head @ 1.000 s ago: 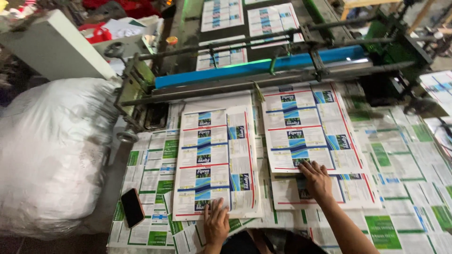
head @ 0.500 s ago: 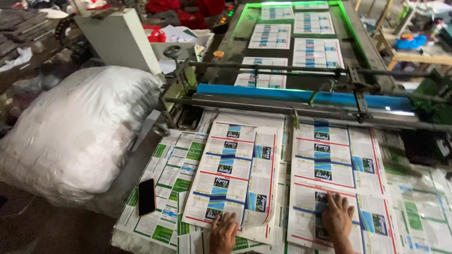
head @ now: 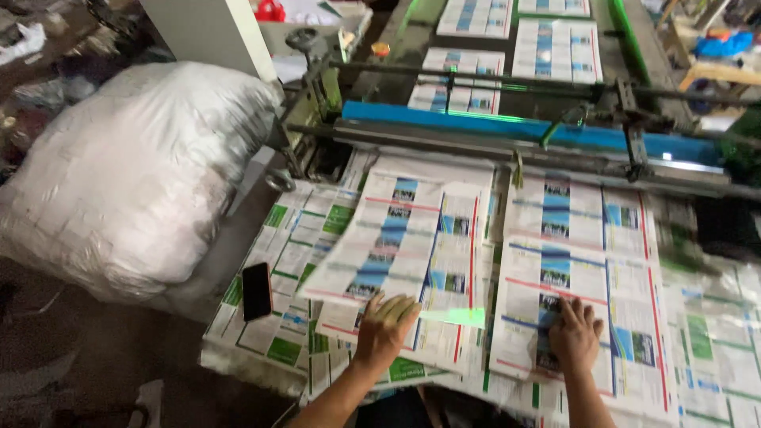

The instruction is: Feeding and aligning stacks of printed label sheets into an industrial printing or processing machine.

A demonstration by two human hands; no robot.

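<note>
Two stacks of printed sheets with blue and red blocks lie on the table below the machine's outfeed. My left hand (head: pixel 384 326) rests flat on the near edge of the left stack (head: pixel 404 254), whose top sheets look lifted and skewed. On the near part of the right stack (head: pixel 583 261) my right hand (head: pixel 574 337) presses down with fingers spread. Neither hand grips anything that I can see.
A printing machine with a blue bar (head: pixel 507 131) and rollers feeds more sheets (head: pixel 555 47) from behind. A large white sack (head: pixel 135 174) sits at the left. A dark phone (head: pixel 256 291) lies on green-printed sheets (head: pixel 301 238) covering the table.
The camera has swung left and closer. The left stack's top sheets have shifted askew under my left hand. My right hand stays on the right stack.
</note>
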